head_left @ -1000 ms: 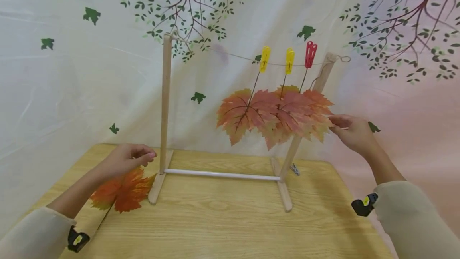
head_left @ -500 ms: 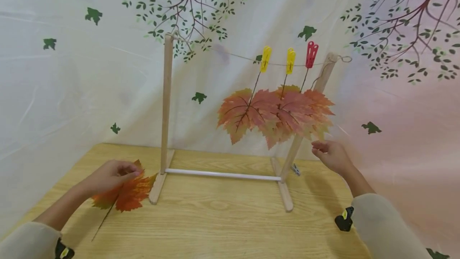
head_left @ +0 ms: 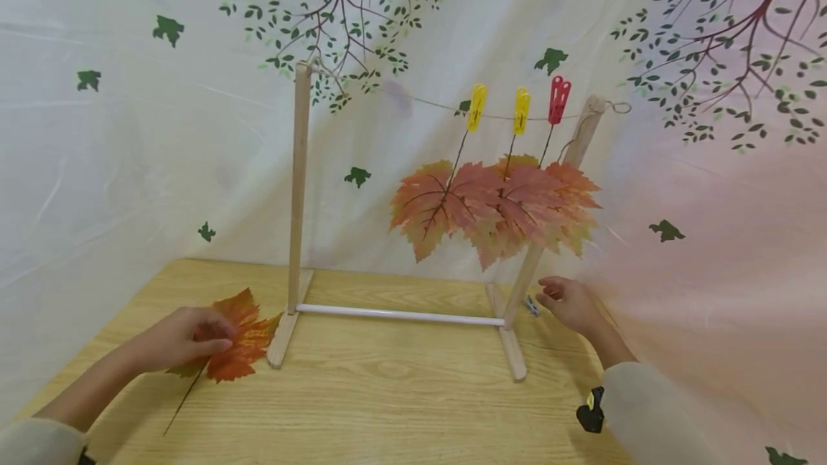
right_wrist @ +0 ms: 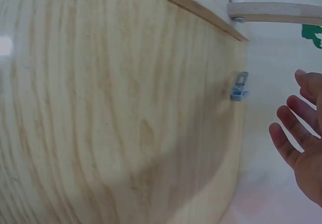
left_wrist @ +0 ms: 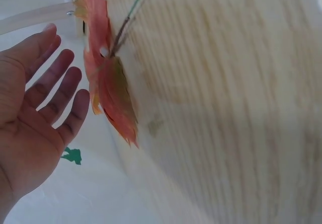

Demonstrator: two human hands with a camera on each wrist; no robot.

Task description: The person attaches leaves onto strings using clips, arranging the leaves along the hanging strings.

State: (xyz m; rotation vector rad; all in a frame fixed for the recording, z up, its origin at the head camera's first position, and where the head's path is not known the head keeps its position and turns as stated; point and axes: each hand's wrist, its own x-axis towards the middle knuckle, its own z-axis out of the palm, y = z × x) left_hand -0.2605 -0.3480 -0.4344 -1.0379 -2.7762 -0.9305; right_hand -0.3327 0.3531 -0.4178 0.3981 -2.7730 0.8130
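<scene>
An orange-red artificial maple leaf (head_left: 242,350) with a dark stem lies on the table at the left. Over it hovers my left hand (head_left: 184,339), fingers relaxed and nothing held; the left wrist view shows the leaf (left_wrist: 108,78) just beyond the fingertips. On the right, a small grey-blue clothespin (head_left: 531,306) lies on the table beside the stand's foot. My right hand (head_left: 571,303) is right by it with loosely bent fingers; in the right wrist view a gap shows between the clothespin (right_wrist: 239,86) and the fingertips.
A wooden stand with a left post (head_left: 298,185) and a white crossbar (head_left: 400,314) carries a string. Two yellow clothespins (head_left: 477,107) and a red clothespin (head_left: 558,100) hold several maple leaves (head_left: 446,199) near the right post (head_left: 584,131). A printed cloth backdrop hangs behind the table (head_left: 388,407).
My right hand has come down from beside the hanging leaves to near the clothespin on the table. My left hand has lowered and moved left over the lying leaf.
</scene>
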